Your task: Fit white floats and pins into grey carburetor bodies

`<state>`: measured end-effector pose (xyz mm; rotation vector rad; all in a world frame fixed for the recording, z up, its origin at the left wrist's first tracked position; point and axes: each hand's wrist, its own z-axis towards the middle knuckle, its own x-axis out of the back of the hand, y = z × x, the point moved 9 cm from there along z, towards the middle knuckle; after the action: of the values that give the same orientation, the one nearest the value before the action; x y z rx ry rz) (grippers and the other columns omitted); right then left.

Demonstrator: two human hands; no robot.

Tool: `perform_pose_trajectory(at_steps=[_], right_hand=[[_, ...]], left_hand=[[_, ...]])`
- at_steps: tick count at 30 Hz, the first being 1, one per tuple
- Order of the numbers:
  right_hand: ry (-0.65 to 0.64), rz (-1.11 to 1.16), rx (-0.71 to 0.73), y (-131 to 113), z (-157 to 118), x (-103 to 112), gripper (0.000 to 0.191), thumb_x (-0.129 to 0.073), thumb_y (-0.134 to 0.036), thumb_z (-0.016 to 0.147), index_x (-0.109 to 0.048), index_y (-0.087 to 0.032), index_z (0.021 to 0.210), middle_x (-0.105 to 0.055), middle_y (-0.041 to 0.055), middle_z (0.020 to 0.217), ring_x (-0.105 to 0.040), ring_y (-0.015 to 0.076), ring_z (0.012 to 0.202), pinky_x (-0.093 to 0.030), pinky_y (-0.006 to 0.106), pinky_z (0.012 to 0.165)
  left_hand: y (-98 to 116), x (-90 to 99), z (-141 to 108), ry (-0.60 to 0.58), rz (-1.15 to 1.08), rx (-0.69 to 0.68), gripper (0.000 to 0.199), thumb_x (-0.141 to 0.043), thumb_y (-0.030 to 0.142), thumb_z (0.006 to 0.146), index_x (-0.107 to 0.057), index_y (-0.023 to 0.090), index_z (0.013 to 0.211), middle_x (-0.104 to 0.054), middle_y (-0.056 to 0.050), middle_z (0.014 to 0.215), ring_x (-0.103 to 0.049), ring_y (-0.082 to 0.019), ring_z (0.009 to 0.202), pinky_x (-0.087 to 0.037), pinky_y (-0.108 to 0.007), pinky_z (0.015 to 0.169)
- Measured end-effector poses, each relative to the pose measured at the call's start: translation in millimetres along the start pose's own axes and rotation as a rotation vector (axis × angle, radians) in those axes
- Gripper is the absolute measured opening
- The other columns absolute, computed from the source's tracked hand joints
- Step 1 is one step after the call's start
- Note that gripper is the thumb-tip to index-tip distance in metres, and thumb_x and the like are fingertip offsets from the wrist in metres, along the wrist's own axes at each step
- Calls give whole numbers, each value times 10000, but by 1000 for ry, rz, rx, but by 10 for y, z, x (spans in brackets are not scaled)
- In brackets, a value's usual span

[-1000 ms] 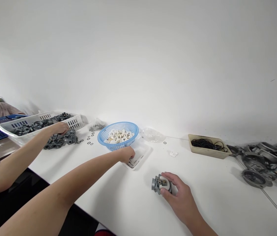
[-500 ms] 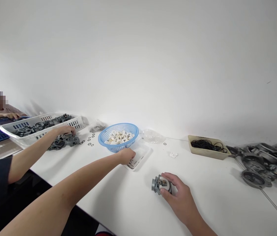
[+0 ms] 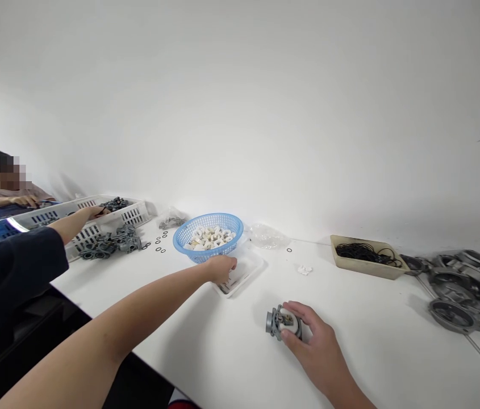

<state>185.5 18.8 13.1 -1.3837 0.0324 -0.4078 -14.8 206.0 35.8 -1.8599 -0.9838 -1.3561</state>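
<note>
Head view: you steady a grey metal part [image 3: 274,322] on the desk [image 3: 363,318] with your right hand [image 3: 318,346], thumb and fingers closed around the end carrying a white insert. Your left hand [image 3: 221,268] reaches over the left side of a shallow white tray [image 3: 249,264], fingers bunched; you can't tell from here whether they pinch anything. The step in hand looks like picking from that tray; lifting out calls for a clean grip and clearance from the basket's rim.

Behind the tray, towards the desk's back edge, a blue basket [image 3: 200,255] holds white pieces [image 3: 209,237]. To its right, a cream box [image 3: 363,267] holds black rings [image 3: 359,251]. Leftward, a co-worker's arm [image 3: 71,223] reaches into a white crate [image 3: 135,213] of grey parts.
</note>
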Motion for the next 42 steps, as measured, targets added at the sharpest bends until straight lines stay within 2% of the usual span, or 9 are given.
perform_pose_trajectory(at_steps=[3,6,9,12,14,17,21,30,42], right_hand=[[10,-13,13,-25,0,18,380,-651,-323,668,-645,-248,1040,-690,44,1069,-622,291,1030,-491,443,918],[-4,6,38,-79,-1,17,381,-657,-284,665,-639,-227,1042,-694,58,1061,-632,281,1016,-508,424,903],[-1,4,52,-115,2,29,380,-661,-261,670,-635,-219,1047,-697,63,1046,-641,274,991,-529,414,866],[10,-50,69,-134,-5,46,378,-667,-254,678,-625,-219,1052,-693,64,1046,-638,271,982,-524,419,868],[17,-90,79,-134,-12,53,376,-668,-255,684,-620,-221,1055,-687,63,1059,-630,268,992,-510,427,889],[39,-121,98,-125,-18,66,373,-673,-271,686,-624,-223,1052,-683,63,1067,-625,269,1000,-500,431,903],[66,-130,120,-125,-22,75,378,-681,-278,677,-628,-219,1047,-690,63,1042,-635,264,982,-513,408,886],[57,-153,114,-129,-35,71,381,-688,-281,692,-608,-221,1060,-679,58,1065,-631,247,996,-513,382,889],[73,-166,115,-130,-27,67,386,-686,-282,681,-594,-232,1053,-684,48,1030,-641,252,966,-539,378,821]], left_hand=[[60,250,-99,129,-105,-6,375,-496,102,677,-562,189,1036,-656,-84,951,-614,-226,842,-466,-295,692],[251,468,-286,272,-228,-41,344,-395,110,756,-519,186,1068,-635,-55,900,-587,-178,799,-451,-279,703],[527,577,-590,483,-548,-140,247,-368,152,807,-493,195,1016,-583,-4,765,-540,-126,672,-433,-244,631],[749,459,-908,682,-1052,-232,121,-453,182,794,-509,197,900,-525,27,670,-516,-104,614,-430,-230,592],[891,244,-995,703,-1275,-221,78,-484,176,783,-516,194,852,-523,27,663,-529,-104,618,-439,-231,588],[1045,-30,-1003,702,-1438,-161,46,-499,157,778,-525,188,799,-537,24,654,-544,-104,620,-446,-234,589],[1138,-120,-1019,773,-1462,-178,77,-507,140,787,-541,185,735,-541,9,689,-552,-110,649,-456,-243,607],[1271,-81,-1217,954,-1197,-308,136,-527,100,812,-591,189,731,-581,-20,757,-549,-106,662,-439,-233,584],[1295,-38,-1222,1048,-1121,-293,135,-548,81,799,-569,190,722,-584,-8,785,-572,-106,712,-452,-221,608]])
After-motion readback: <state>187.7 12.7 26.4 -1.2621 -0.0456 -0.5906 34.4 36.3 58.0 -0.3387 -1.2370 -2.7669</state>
